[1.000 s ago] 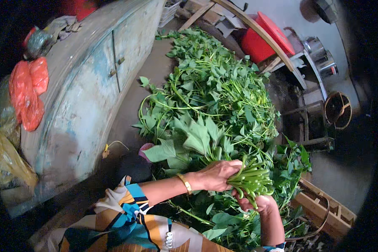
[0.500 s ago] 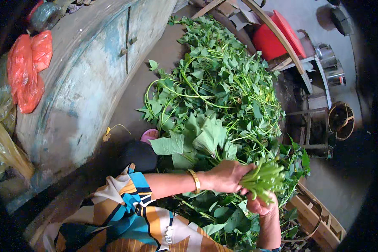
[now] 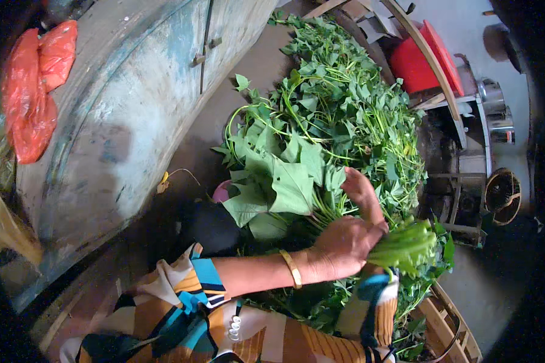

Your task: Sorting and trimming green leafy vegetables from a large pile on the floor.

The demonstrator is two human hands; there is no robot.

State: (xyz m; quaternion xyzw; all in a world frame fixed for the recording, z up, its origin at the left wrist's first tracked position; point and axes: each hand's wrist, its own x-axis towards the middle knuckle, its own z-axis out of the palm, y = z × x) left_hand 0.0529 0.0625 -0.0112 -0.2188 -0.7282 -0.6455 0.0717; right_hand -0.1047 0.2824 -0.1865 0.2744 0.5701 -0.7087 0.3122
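Observation:
A bunch of sweet potato greens (image 3: 406, 245) is gripped in my left hand (image 3: 345, 247). Its pale cut stem ends fan out to the right of the fist, and its broad leaves (image 3: 292, 184) spread to the left. My right hand (image 3: 363, 192) has passed beyond the left one, with its fingers stretched beside the leaves and stems; I see nothing held in it. Behind both hands lies a large heap of leafy vines (image 3: 345, 115) on the floor. The stems inside my left fist are hidden.
A weathered wooden panel (image 3: 127, 127) runs along the left, with red plastic bags (image 3: 33, 97) on it. To the right stand a red container (image 3: 427, 60), metal pots (image 3: 493, 97), a wicker basket (image 3: 502, 196) and a low wooden frame (image 3: 445, 320). A pink shoe (image 3: 222, 191) shows near my knee.
My right hand has left the stem ends and moved up and away, to the leafy side. My left hand still grips the bunch, now slightly further right. The view has shifted a little.

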